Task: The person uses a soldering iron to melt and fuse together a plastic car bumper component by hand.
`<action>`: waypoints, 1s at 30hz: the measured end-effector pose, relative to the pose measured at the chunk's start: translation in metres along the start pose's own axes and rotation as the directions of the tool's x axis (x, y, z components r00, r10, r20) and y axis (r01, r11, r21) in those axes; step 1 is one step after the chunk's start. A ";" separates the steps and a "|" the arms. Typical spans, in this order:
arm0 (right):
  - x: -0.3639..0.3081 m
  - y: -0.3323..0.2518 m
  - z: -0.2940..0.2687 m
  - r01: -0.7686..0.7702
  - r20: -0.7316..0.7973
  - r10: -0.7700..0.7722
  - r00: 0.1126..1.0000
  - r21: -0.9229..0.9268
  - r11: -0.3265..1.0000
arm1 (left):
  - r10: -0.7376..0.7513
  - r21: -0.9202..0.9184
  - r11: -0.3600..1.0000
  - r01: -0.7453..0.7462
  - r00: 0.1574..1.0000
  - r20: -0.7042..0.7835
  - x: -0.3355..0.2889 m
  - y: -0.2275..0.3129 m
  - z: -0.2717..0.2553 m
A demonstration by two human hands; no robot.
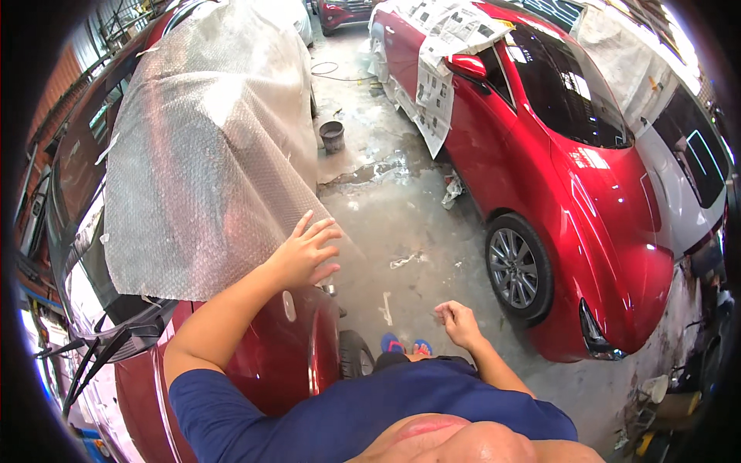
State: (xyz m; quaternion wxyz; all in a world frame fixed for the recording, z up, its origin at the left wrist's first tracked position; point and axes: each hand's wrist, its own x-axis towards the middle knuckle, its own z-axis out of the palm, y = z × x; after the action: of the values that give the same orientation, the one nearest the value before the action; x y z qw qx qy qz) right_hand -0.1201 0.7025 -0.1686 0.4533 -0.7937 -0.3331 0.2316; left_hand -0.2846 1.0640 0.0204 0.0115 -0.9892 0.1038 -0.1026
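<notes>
A bubble-wrap sheet (208, 162) drapes over a dark red car (258, 351). At the sheet's lower right edge, the left hand (306, 253) spreads its fingers wide; contact is unclear. Right of the sheet come a dark bucket (332, 139), the right hand (461, 324), half-curled, its hold impossible to tell, then a bright red car (587, 201).

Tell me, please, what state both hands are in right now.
Left hand: open, empty, near the translucent bubble-wrap sheet.
Right hand: loosely curled; cannot tell whether it holds anything.

I'm standing in a car-repair workshop. Newspaper sheets (434, 96) mask a red car (494, 147); bubble wrap (208, 162) partly covers a maroon car (255, 347).
</notes>
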 end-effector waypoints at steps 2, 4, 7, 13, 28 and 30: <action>-0.005 0.000 0.003 0.016 -0.001 -0.016 1.000 0.001 1.000 | -0.020 -0.044 0.999 0.021 1.000 0.016 -0.002 0.003 0.001; -0.007 -0.002 0.003 0.034 -0.001 -0.034 0.999 0.001 0.999 | -0.012 -0.043 0.999 0.012 1.000 0.009 0.000 0.004 0.000; -0.006 -0.035 -0.003 -0.043 0.166 0.050 0.985 -0.046 0.998 | -0.020 -0.052 0.998 0.022 0.999 0.027 -0.002 0.007 -0.004; 0.044 -0.195 -0.061 0.782 0.144 -0.775 0.615 -0.238 0.576 | -0.005 -0.031 0.999 0.006 0.999 0.042 0.003 0.005 -0.004; 0.006 -0.381 -0.105 0.967 -0.233 -0.956 -0.180 -0.220 -0.128 | -0.055 -0.038 0.998 0.058 0.995 0.081 0.000 0.001 -0.008; 0.011 -0.381 -0.113 0.977 -0.142 -0.974 -0.175 -0.151 -0.153 | -0.077 -0.008 0.997 0.077 0.994 0.076 -0.005 0.000 -0.007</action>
State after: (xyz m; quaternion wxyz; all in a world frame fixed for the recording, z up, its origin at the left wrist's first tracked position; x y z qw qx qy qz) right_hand -0.1582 0.7869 0.2181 0.5059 -0.2786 -0.7681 -0.2764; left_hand -0.2908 1.0649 0.0267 0.0062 -0.9957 0.0656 -0.0650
